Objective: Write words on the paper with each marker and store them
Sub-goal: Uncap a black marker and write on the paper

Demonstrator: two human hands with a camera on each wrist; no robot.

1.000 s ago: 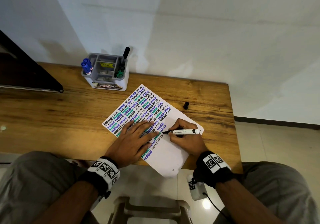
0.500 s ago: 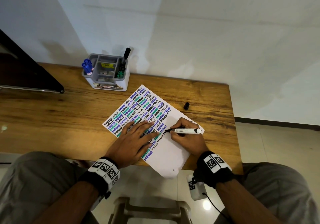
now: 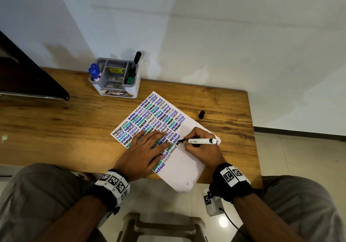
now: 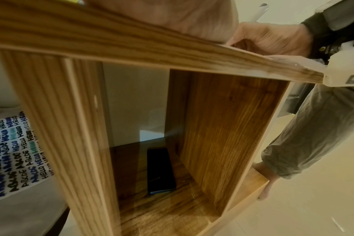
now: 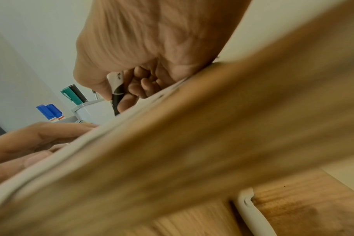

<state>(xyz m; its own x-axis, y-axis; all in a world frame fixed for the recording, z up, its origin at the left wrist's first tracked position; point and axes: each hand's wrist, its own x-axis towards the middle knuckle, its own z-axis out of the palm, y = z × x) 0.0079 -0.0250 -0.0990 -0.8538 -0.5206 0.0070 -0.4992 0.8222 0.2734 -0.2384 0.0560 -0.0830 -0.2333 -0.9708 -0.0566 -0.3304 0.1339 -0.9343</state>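
Black marker (image 3: 201,141) is pinched in the right hand (image 3: 201,146), tip on the paper (image 3: 184,164), which is pinned flat by the left hand's (image 3: 144,152) spread fingers. Page mostly filled; capping with the cap (image 3: 201,114) beside the paper and storing in the organizer (image 3: 115,79) beyond it are left.

desk edge (image 4: 152,47): wood, runs across the top of the view
left hand (image 4: 182,17): its heel rests on the desk top
right hand (image 4: 273,38): curled, on the desk, marker (image 4: 258,12) sticking up
cubby (image 4: 222,127): open, under the desk
phone (image 4: 161,170): dark, flat on the cubby floor
sheet (image 4: 12,153): lower left, covered with HELLO and ABCDE
trouser leg (image 4: 317,131): right, foot on pale floor
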